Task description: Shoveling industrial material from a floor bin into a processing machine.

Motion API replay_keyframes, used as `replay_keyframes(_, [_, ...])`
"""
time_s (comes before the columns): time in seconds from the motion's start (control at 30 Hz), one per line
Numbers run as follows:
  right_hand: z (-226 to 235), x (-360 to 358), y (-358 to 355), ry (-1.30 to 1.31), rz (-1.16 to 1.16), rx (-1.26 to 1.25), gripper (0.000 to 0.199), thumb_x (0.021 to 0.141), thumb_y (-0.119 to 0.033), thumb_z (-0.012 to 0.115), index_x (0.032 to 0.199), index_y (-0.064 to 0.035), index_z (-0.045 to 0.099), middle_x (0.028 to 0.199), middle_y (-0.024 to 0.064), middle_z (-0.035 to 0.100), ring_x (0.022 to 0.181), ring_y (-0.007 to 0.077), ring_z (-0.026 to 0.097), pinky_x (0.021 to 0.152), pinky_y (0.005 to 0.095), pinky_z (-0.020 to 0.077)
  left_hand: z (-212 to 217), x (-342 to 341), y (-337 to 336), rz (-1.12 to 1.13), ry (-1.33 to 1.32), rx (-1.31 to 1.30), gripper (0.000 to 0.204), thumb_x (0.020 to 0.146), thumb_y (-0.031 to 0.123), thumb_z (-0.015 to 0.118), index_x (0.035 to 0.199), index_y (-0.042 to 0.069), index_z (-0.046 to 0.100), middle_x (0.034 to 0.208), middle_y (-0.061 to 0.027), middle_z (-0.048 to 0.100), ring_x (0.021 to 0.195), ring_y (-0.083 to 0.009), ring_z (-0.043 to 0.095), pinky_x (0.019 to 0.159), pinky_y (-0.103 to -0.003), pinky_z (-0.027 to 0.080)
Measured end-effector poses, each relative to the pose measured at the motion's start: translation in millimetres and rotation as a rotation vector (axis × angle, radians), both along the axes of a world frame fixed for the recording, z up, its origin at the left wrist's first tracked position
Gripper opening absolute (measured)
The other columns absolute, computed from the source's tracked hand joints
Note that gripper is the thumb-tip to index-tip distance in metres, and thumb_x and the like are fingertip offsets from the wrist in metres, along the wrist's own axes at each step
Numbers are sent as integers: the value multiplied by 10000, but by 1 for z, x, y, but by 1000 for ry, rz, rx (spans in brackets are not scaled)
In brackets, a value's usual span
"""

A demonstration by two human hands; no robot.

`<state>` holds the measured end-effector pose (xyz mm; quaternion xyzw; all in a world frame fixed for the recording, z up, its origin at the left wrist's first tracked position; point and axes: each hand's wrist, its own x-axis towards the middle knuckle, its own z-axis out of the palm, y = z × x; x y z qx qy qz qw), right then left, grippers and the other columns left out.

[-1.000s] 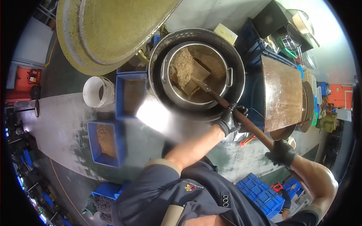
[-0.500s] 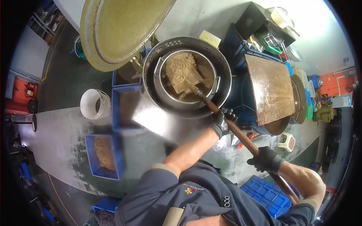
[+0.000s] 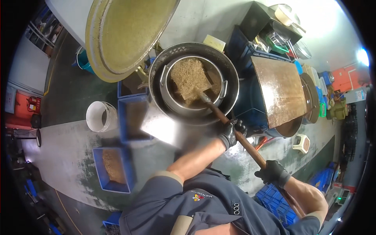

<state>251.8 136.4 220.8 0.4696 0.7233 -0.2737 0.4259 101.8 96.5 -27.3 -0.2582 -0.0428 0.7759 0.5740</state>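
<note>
Both of my hands, in dark gloves, grip a shovel's long wooden handle [image 3: 250,150]. My left hand [image 3: 232,134] is wrapped round it nearer the blade, and my right hand [image 3: 271,172] is closed on it further back. The metal shovel blade [image 3: 194,92] lies inside a steel pot with two side handles [image 3: 165,82]. A heap of light-brown granular material [image 3: 188,73] rests on the blade and hides most of it. The pot sits within a larger round metal vessel [image 3: 156,64], which has a row of holes near its top.
A big round lid [image 3: 129,35] stands raised at the upper left. A white bucket [image 3: 96,116] and blue bins [image 3: 135,117] are on the left, one blue bin [image 3: 101,172] holding brown material. At right, a flat brown board [image 3: 279,92] covers a blue drum; a small stool [image 3: 300,143] stands beyond.
The heap now covers more of the shovel blade, whose bare corner showed more before. My hands keep their hold on the handle. The whole view has shifted slightly.
</note>
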Motion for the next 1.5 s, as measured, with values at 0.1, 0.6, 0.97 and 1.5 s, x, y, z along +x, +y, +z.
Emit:
replay_keyframes(0.1, [3, 29, -6, 4, -64, -108, 333, 755, -282, 738, 828, 8, 590, 597, 80, 621, 477, 138, 602, 440, 282, 481, -5, 23, -14, 36, 123, 87, 212, 878, 157, 492, 685, 84, 446, 602, -48, 450, 574, -196, 481, 615, -336, 497])
replay_keyframes(0.6, [28, 35, -33, 76, -8, -40, 341, 736, -265, 727, 733, 35, 565, 557, 90, 602, 476, 148, 614, 427, 291, 483, -24, -44, -37, -65, 85, -250, 241, 875, 294, 583, 824, 58, 584, 734, -70, 629, 699, -227, 631, 717, -390, 548])
replay_keyframes(0.97, [53, 60, -54, 184, 104, 70, 347, 725, -294, 732, 728, 26, 599, 547, 87, 608, 469, 153, 611, 460, 298, 487, -20, -24, -30, -61, 40, -315, 252, 893, 274, 533, 784, 52, 584, 642, -57, 597, 547, -209, 565, 655, -389, 537])
replay_keyframes(1.5, [83, 168, -47, 287, 28, 139, 280, 741, -181, 732, 725, 44, 568, 536, 104, 587, 462, 152, 602, 445, 303, 469, 89, 35, -44, 45, 171, -154, 208, 872, 254, 582, 773, 75, 545, 665, -60, 600, 589, -211, 592, 658, -368, 551])
